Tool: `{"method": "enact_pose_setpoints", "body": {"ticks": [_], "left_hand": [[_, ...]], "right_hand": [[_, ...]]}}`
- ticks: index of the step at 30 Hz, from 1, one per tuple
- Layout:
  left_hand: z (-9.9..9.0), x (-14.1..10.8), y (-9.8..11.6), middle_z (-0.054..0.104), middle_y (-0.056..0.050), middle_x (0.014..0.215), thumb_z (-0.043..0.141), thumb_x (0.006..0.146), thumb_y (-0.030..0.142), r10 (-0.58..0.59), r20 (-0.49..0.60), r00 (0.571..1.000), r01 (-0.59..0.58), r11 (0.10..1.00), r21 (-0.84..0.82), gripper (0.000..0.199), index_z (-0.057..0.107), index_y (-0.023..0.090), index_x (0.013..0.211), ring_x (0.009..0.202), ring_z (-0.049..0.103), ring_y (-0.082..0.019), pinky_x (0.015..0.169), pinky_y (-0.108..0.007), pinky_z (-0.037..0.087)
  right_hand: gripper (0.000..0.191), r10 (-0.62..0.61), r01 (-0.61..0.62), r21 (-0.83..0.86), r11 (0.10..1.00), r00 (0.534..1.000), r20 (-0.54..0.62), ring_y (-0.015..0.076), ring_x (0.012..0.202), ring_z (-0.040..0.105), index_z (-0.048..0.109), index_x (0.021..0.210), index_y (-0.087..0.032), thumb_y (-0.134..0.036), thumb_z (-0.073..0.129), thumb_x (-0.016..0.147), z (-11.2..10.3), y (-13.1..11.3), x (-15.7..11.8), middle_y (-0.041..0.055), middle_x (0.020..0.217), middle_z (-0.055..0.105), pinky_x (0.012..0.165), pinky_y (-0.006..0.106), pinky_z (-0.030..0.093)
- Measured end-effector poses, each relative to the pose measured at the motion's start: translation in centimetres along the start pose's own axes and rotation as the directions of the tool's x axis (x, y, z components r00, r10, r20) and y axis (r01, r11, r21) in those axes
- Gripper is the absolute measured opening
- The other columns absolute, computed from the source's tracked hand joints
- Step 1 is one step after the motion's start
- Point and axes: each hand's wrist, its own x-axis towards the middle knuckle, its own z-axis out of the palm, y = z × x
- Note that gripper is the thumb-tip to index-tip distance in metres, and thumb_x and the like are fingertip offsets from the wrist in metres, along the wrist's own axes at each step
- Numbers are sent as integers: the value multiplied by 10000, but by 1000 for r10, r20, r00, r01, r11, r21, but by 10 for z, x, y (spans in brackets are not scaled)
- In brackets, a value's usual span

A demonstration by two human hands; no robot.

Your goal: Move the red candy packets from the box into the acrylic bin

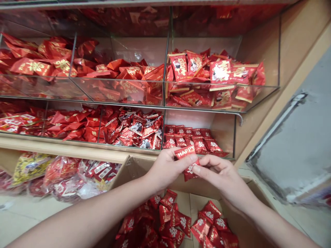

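Note:
A small red candy packet (184, 152) with gold "HAPPY" lettering is held between both hands above an open cardboard box. My left hand (169, 167) pinches its left side, thumb across the front. My right hand (216, 172) grips the lower right part with thumb and fingers. Just behind the hands, matching packets (199, 142) lie in tidy rows in the lower right shelf compartment. Below, the cardboard box (136, 168) contains many loose packets of the same kind (168, 220), partly covered by my left forearm.
Clear-walled compartments on the upper shelf hold piled red wrapped sweets (222, 74). More red packets (137, 127) fill the lower compartments to the left. Bagged goods (62, 172) sit under the shelf at left. A wooden side panel (287, 79) and grey wall (300, 137) bound the right.

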Motion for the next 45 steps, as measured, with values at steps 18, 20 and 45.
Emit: {"method": "enact_pose_setpoints", "body": {"ticks": [18,20,45], "left_hand": [[-3,6,2,635,-43,809,718,590,189,-37,-28,999,37,999,-1,369,539,118,905,673,576,-99,680,-245,438],[-3,6,1,614,-30,774,711,598,181,-40,-59,997,41,999,15,450,478,122,978,654,563,-93,659,-239,430],[8,-16,-26,533,-17,755,490,673,167,-7,249,968,-139,814,564,214,623,131,836,541,461,-59,499,-159,391]], "right_hand": [[180,12,-4,93,996,996,-86,73,570,465,623,659,-166,-343,651,680,-2,9,5,-20,627,556,544,202,436],[176,34,-31,72,997,998,-48,74,565,491,632,681,-166,-339,664,665,-7,6,5,-16,647,578,554,215,454],[204,68,-191,-772,606,980,-189,130,756,578,570,916,-119,-288,499,827,8,36,208,39,889,598,668,309,484]]}}
